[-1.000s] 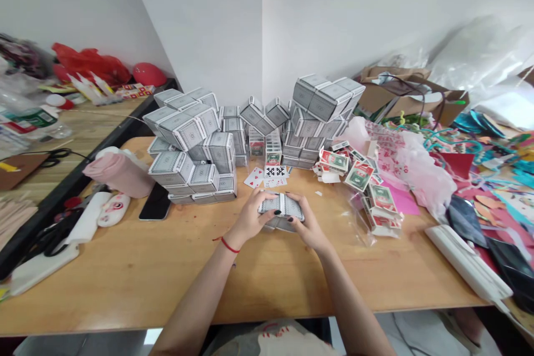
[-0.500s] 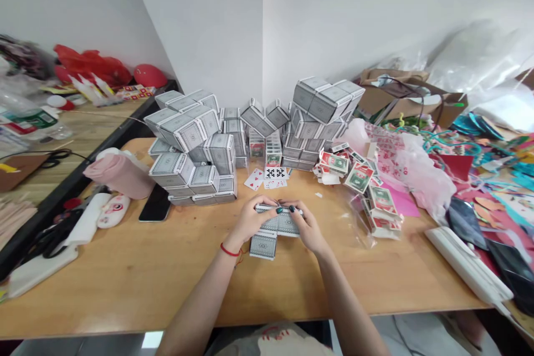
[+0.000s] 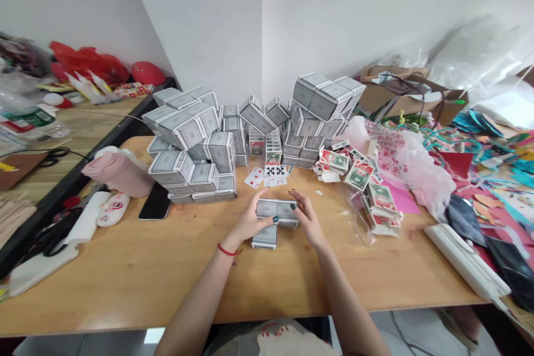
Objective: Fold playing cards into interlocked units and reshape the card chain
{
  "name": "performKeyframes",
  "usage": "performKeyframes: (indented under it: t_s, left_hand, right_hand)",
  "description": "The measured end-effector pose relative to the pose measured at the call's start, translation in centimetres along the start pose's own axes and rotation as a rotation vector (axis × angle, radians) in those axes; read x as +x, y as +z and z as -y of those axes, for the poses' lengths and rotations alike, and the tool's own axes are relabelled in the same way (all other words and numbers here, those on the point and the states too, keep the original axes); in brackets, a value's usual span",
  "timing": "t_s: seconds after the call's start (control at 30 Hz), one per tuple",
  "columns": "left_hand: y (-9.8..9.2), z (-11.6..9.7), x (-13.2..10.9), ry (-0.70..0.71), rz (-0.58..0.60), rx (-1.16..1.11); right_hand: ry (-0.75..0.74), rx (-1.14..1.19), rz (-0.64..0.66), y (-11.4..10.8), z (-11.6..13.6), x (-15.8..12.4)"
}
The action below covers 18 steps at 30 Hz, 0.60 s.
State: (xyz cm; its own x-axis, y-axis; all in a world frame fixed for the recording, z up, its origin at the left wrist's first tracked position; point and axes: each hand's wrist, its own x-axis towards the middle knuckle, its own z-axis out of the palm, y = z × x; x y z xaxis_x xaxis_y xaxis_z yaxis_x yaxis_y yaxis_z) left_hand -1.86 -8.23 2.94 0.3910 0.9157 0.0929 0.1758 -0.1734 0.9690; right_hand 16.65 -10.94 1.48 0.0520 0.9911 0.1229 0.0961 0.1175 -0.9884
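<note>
Between my hands is a small block of cubes folded from grey-backed playing cards (image 3: 277,209), with two cubes side by side and another jutting toward me at the left. My left hand (image 3: 250,218) grips its left end, thumb over the front and fingers behind. At the right end, my right hand (image 3: 307,219) has its thumb on the block and its fingers bent around the far side. Just beyond lie loose playing cards (image 3: 275,171), some face up. Large stacks of similar card cubes stand behind, at left (image 3: 187,144) and at right (image 3: 323,105).
Opened card boxes (image 3: 361,175) and crumpled plastic bags (image 3: 406,161) lie to the right. A phone (image 3: 154,201), a pink cloth roll (image 3: 119,172) and a white glue gun (image 3: 89,217) are on the left. A white pouch (image 3: 467,261) rests near the right edge.
The block has tipped, so its top and front faces now show differently. My left thumb has slid lower over the front, and my right fingers have loosened and spread a little.
</note>
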Motion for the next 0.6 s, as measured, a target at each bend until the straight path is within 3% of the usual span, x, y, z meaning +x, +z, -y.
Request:
performKeyframes:
  t_s: [0.2, 0.37, 0.47, 0.6]
  left_hand:
    - [0.5, 0.8, -0.3, -0.079, 0.065, -0.058]
    - [0.6, 1.2, 0.4, -0.037, 0.021, -0.025]
    - [0.6, 1.6, 0.8, -0.013, -0.067, 0.044]
    - [0.9, 2.0, 1.0, -0.024, -0.239, 0.111]
  right_hand:
    - [-0.006, -0.04, 0.063, 0.9, -1.4, -0.8]
    - [-0.073, -0.149, 0.054, 1.0, -2.2, -0.4]
    - [-0.108, -0.223, -0.052, 1.2, -2.7, 0.1]
    - [-0.126, -0.234, -0.297, 1.3, -2.6, -0.1]
